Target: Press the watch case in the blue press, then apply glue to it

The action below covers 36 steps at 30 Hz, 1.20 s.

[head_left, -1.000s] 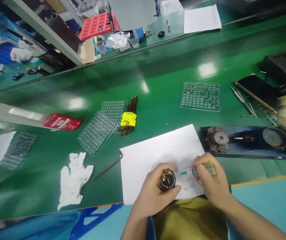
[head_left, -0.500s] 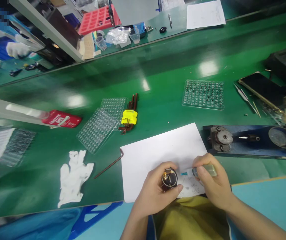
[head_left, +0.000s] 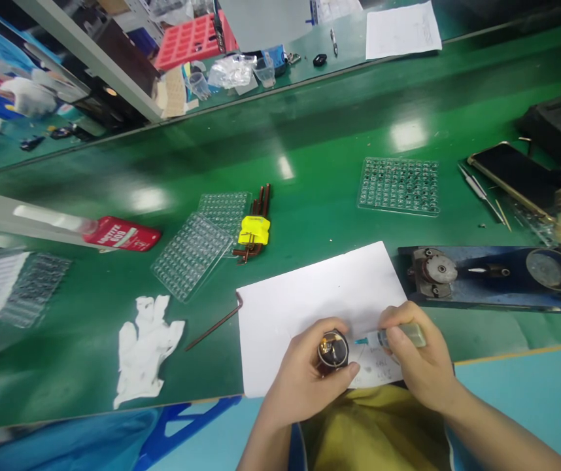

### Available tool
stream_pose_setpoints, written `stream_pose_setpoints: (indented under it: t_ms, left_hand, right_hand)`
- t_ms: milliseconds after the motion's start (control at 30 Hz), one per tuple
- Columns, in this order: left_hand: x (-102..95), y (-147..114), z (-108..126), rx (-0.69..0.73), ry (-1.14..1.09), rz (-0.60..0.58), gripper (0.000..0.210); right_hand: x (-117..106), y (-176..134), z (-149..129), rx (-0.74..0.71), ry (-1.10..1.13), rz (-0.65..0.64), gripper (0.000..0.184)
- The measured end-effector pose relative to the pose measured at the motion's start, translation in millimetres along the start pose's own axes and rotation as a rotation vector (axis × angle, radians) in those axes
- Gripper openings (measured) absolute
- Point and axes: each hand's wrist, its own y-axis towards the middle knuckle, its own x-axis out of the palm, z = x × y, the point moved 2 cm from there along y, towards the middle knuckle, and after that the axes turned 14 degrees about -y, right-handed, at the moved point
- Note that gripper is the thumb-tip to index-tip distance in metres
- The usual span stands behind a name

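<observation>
My left hand (head_left: 305,373) is wrapped round a small dark cylindrical part (head_left: 333,350) with a shiny, gold-tinted round top that faces up. In my right hand (head_left: 418,353) is a syringe (head_left: 410,335) with a blue-green needle hub, its tip pointing left at the part. A small gap shows between the tip and the part's rim; the thin needle itself is too fine to make out. Both hands are over a white sheet of paper (head_left: 310,301) with some handwriting near its lower edge.
Right of the paper lies a dark metal fixture (head_left: 461,288); behind it are a phone (head_left: 510,176) and tweezers (head_left: 481,193). A tray of small parts (head_left: 399,186), clear trays (head_left: 192,255), hex keys (head_left: 255,229), a red Loctite bottle (head_left: 128,234) and a white glove (head_left: 146,350) lie around.
My hands, the syringe and the dark part stay almost still. At the far upper left, another person's gloved hand has shifted slightly.
</observation>
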Motion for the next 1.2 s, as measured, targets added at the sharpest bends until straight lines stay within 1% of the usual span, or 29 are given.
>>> stream_pose_setpoints:
  t_ms: [333,500,700,800,1067,1200]
  left_hand:
    - [0.1,-1.3,-2.4,0.031,0.003,-0.007,0.039]
    - [0.0,-0.8,-5.1,0.019,-0.013,0.002,0.039]
    - [1.4,-1.3,0.9,-0.008,-0.016,0.005,0.039]
    - [1.4,-2.1,2.8,0.001,-0.014,0.004,0.038]
    - [0.6,-2.9,-5.8,0.01,-0.037,0.016,0.039]
    - [1.0,-3.0,-2.7,-0.032,-0.06,0.011,0.039]
  right_hand:
    - [-0.4,0.5,-1.5,-0.011,0.008,0.002,0.022]
    - [-0.7,-0.1,-1.5,-0.011,0.013,-0.005,0.022]
    - [0.5,-1.4,1.6,-0.002,0.027,-0.024,0.021]
    - [0.3,-2.1,2.7,-0.005,0.014,-0.029,0.021]
    - [-2.5,-2.7,2.2,-0.004,-0.025,-0.062,0.021]
    - [-3.1,-3.2,3.3,-0.001,-0.006,-0.076,0.021]
